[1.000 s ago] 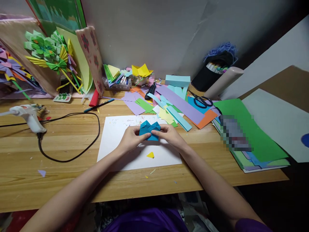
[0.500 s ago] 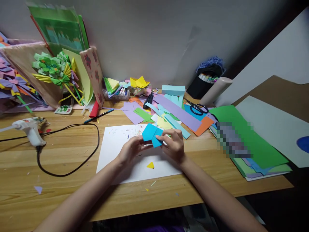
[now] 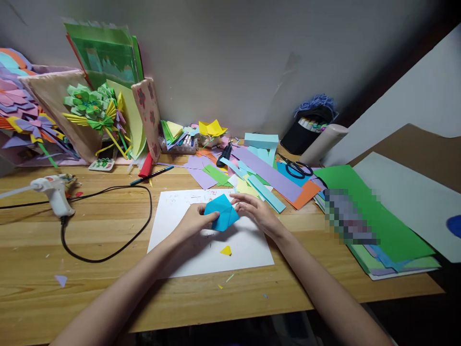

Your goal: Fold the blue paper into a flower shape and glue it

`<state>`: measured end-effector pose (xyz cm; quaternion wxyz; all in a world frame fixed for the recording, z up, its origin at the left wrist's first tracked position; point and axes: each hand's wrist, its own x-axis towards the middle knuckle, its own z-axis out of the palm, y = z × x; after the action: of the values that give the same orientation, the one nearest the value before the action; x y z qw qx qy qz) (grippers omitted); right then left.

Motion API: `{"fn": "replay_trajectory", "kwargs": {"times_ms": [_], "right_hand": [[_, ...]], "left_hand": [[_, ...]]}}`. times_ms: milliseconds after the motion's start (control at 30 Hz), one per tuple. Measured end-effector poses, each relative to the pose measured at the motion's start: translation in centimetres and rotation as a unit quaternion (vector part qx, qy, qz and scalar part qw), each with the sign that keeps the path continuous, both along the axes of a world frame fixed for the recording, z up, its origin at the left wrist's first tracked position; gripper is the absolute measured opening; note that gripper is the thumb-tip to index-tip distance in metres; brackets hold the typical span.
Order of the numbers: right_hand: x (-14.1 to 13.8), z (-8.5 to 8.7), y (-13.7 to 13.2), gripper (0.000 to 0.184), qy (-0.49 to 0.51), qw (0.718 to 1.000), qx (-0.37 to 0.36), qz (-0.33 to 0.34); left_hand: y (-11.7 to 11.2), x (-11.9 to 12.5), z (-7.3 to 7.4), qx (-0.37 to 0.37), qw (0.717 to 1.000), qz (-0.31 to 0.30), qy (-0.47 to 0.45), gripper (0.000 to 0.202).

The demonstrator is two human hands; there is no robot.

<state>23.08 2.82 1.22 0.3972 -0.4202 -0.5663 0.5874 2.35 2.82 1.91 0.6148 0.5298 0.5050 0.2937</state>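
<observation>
A blue piece of folded paper (image 3: 224,218) with several straight edges and a crease line is held above a white sheet (image 3: 169,240). My left hand (image 3: 197,218) grips its left side, thumb flat on top and the other fingers partly hidden behind. At the paper's right corner is my right hand (image 3: 257,211), its fingers stretched out and apart; whether the fingertips touch the paper I cannot tell. A small yellow paper scrap (image 3: 226,250) lies on the white sheet just below.
A hot glue gun (image 3: 54,192) with a looping black cord lies on the left. Coloured paper strips (image 3: 266,173) and scissors (image 3: 297,168) spread behind the sheet. Stacked coloured paper (image 3: 389,226) lies right; a black pen holder (image 3: 300,134) stands by the wall.
My right hand has loosened its pinch on the blue paper, its fingers now spread at the right edge. My left thumb has come over the top of the paper, which has turned.
</observation>
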Motion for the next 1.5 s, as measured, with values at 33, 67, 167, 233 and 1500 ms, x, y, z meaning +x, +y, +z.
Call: {"fn": "replay_trajectory", "kwargs": {"times_ms": [33,67,167,233,1500], "right_hand": [[-0.2,-0.2,-0.1,0.033,0.011,0.999,-0.04,0.006],[-0.5,-0.4,-0.2,0.031,0.014,0.998,-0.062,0.01],[-1.2,-0.6,-0.5,0.029,0.005,0.997,-0.076,0.017],[-1.4,-0.6,-0.6,0.031,-0.005,0.997,-0.08,0.016],[0.4,1.0,-9.7,0.059,-0.336,0.831,0.334,0.29]], "left_hand": [[0.0,0.0,-0.1,0.014,1.0,-0.022,0.015,0.025],[0.0,0.0,-0.2,0.028,0.998,-0.038,0.029,0.025],[0.0,0.0,-0.4,0.054,0.997,-0.045,0.04,0.025],[0.1,0.1,-0.3,0.055,0.998,-0.013,0.027,0.027],[2.7,-2.9,0.2,0.059,0.976,0.21,-0.01,0.042]]}}
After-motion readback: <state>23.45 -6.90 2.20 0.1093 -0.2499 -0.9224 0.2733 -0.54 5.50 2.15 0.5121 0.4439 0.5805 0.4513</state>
